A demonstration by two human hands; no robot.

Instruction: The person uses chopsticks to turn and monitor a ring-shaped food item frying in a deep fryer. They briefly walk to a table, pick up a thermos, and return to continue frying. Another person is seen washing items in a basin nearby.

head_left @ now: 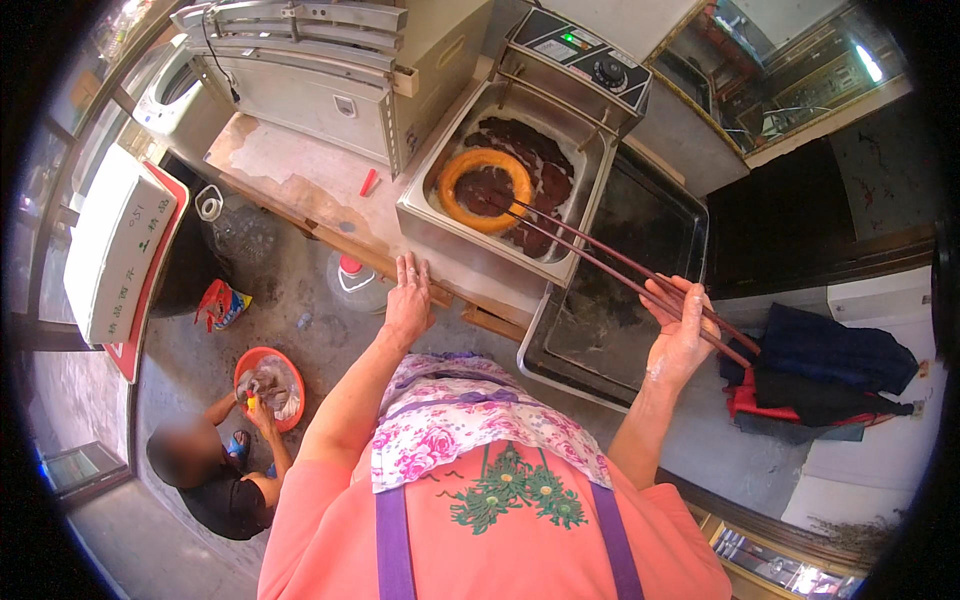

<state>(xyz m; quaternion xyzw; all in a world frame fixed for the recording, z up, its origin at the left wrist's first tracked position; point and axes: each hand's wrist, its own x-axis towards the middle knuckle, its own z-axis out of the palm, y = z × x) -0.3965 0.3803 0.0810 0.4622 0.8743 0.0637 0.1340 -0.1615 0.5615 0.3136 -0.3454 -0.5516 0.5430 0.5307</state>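
A plump, golden-brown fried dough ring [449, 192] floats in the deep fryer's [478, 246] dark oil [557, 190], ahead-left of the right fingers [692, 302], which pinch long reddish-brown chopsticks [737, 336]; the left fingers [408, 270] extend over the worktop's [300, 190] edge.

Dough ring [487, 158] in the fryer [480, 243]

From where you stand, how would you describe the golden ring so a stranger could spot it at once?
Start at the steel fryer with the black control panel. Inside, toward the left, lies the golden ring, with long brown chopsticks in the right hand extending to its right side. Nothing else in there is round, golden and hollow in the middle.
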